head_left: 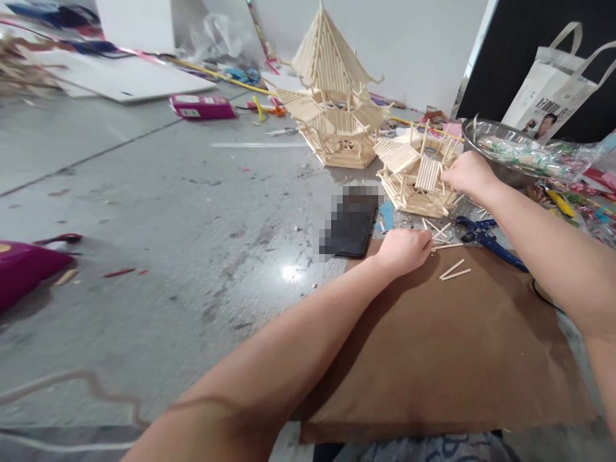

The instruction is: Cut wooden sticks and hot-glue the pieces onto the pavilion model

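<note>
My right hand point(469, 174) is pinched at the edge of a small slatted panel point(428, 174) made of wooden sticks. That panel leans at the front of a low, half-built stick pavilion point(418, 200), which has another roof panel point(397, 154) on its left. My left hand point(405, 250) is closed above the far edge of a brown board point(447, 346). A thin wooden stick point(448, 246) lies right at its fingertips; whether they grip it is hidden. Several short cut sticks point(455, 271) are scattered nearby. Blue-handled cutters point(491, 242) lie below my right forearm.
Behind stands a taller stick pagoda point(337, 122) with a pointed roof. A phone point(353, 221) lies left of the board. To the right are a metal bowl point(500, 131) with bagged sticks and a white tote bag point(548, 90). Magenta packages point(202, 107) lie on the left.
</note>
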Motion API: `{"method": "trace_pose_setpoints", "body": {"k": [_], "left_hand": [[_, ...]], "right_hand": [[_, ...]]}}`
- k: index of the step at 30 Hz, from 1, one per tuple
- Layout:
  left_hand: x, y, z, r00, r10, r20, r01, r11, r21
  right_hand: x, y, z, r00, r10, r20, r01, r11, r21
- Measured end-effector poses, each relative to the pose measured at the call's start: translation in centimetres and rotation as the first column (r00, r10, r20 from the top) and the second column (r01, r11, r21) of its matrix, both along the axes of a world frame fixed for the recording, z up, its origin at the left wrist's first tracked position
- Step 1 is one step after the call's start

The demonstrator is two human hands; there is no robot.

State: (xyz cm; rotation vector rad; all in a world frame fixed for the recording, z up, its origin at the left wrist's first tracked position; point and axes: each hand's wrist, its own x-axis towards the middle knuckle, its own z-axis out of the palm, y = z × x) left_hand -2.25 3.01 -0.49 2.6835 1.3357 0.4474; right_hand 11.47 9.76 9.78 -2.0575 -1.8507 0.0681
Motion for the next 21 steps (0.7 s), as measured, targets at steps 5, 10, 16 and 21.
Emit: {"method": "trace_pose_setpoints", "body": {"k": [5, 10, 16, 21], "left_hand": [[0.0, -0.1, 0.1, 1.0, -0.006, -0.007, 0.006, 1.0, 0.006], [0.0, -0.2, 0.3, 1.0, -0.011, -0.021, 0.011, 1.0, 0.0], [0.0, -0.3, 0.3, 1.0, -0.029, -0.012, 0.029, 1.0, -0.006], [0.0, -0.3, 0.3, 1.0, -0.026, -0.004, 0.026, 0.999, -0.026]], "right_hand": [[-0.2, 0.2, 0.0, 1.0, -0.014, 0.024, 0.015, 1.0, -0.012], [-0.2, 0.6, -0.1, 0.997, -0.057, 0.048, 0.058, 0.998, -0.024], [0.4, 2.0, -0.8, 0.999, 0.012, -0.036, -0.011, 0.999, 0.044], [0.9, 3.2, -1.3, 0.997, 0.059, -0.044, -0.057, 0.998, 0.038]]}}
